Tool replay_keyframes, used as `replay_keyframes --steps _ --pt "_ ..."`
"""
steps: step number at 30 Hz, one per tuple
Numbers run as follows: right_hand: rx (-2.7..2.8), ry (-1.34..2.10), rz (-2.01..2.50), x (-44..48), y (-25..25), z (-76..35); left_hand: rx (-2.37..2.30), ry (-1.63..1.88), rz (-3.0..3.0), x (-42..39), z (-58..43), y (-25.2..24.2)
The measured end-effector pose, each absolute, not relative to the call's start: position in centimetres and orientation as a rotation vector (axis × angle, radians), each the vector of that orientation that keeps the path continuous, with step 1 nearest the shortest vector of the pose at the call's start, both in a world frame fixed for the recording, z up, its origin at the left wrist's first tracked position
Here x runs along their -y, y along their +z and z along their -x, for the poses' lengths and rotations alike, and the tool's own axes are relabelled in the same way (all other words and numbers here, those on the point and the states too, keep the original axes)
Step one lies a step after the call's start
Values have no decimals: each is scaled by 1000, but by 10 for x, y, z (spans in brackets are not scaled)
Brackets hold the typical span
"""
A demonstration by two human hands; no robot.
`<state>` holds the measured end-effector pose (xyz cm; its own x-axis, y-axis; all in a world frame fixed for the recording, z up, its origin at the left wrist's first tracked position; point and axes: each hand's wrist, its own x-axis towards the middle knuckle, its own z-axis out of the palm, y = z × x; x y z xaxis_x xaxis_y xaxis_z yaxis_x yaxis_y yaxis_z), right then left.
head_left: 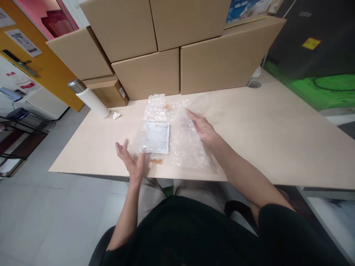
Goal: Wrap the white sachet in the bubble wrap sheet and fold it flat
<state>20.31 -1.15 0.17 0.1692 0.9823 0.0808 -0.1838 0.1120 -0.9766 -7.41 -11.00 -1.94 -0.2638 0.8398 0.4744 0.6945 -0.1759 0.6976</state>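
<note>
A sheet of clear bubble wrap is spread on the table in front of me. On its left part lies a flat, silvery-white square packet; I cannot tell whether a layer of wrap covers it. My right hand grips the right side of the wrap, with its fingers partly behind the film. At the lower left corner of the packet, my left hand has its fingers spread and its thumb by the wrap's edge. Small orange-brown marks show near the wrap's front and back edges.
Stacked cardboard boxes line the back of the table. A white bottle with a metal cap stands at the left, beside a crumpled white scrap. A dark case is beyond the right side.
</note>
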Motion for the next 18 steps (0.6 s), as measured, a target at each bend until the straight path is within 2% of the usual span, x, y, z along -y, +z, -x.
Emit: replay_keyframes --steps 3,7,9,13,16,18 --pt "733 1277 994 11 8 -204 -1927 1523 -1922 102 84 -12" --pt "624 1188 1004 8 17 -218 -1837 1990 -1391 82 112 -7" --pt "609 1127 1068 5 20 -226 -1801 2074 -1160 76 135 -10" --pt "636 1082 1212 3 21 -237 -2232 1912 -1147 86 173 -20" --pt "676 1064 1269 3 18 -238 -2579 1734 -1532 97 167 -19" --pt "692 1038 1302 3 16 -238 -2556 1455 -1775 99 147 -13"
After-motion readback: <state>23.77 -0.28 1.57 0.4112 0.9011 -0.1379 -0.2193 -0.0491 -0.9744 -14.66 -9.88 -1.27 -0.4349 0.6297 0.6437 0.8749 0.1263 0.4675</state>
